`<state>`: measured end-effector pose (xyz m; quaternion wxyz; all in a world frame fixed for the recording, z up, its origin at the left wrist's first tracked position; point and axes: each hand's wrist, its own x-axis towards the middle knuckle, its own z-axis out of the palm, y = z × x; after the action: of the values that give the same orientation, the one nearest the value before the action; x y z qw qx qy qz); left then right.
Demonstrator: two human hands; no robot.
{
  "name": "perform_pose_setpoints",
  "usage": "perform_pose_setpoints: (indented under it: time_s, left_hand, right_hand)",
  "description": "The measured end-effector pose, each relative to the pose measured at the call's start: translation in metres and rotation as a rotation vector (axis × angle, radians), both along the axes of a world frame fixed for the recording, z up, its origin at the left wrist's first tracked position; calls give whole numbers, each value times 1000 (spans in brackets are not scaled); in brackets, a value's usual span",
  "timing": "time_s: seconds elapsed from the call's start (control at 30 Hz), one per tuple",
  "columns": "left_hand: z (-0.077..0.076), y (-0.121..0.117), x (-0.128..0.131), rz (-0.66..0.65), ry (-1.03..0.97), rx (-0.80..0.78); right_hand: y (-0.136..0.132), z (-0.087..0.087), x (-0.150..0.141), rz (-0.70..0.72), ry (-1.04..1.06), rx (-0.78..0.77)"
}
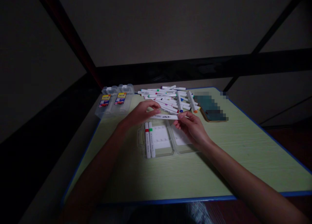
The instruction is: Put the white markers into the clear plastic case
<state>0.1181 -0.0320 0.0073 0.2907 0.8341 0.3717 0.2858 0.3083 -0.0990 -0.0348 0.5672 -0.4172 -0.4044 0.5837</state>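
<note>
white marker (168,117) crosswise by clear case (174,147), right hand (192,128) pinching one end, left hand (145,111) near the other, digits parted

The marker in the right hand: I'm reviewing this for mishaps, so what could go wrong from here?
The right hand holds the marker near one end, so it might tip or slip; whether the left hand also touches it is unclear.
If it fell, it could knock the two markers lying in the clear case.
The loose pile of markers lies just beyond the hands, so a bump could set some rolling.
</note>
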Motion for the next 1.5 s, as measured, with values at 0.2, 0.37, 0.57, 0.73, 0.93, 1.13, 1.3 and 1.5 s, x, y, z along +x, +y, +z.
perform_pose_setpoints:
  time_s: [0.2,0.37,0.57,0.73,0.93,1.13,1.3,1.5]
  left_hand:
    - [-3,12,-7,295,-275,-31]
    - [-4,9,-6,342,-374,-221]
    - [0,6,-3,338,-458,-388]
    - [1,4,-3,333,-557,-414]
    - [1,5,-4,384,-624,-380]
    - [-2,9,-5,454,-668,-355]
    - [-3,10,-6,488,-721,-378]
    - [-3,9,-4,477,-771,-392]
  right_hand:
    - [5,-3,5,-75,128,-44]
    - [8,-7,8,-85,181,-64]
    - [9,-10,11,-48,166,-45]
    - [9,-11,10,-41,170,-59]
    - [3,-6,2,20,126,-83]
    - [-5,0,-8,89,71,-117]
    - [-9,2,-11,165,35,-97]
    - [-9,0,-12,183,-26,-72]
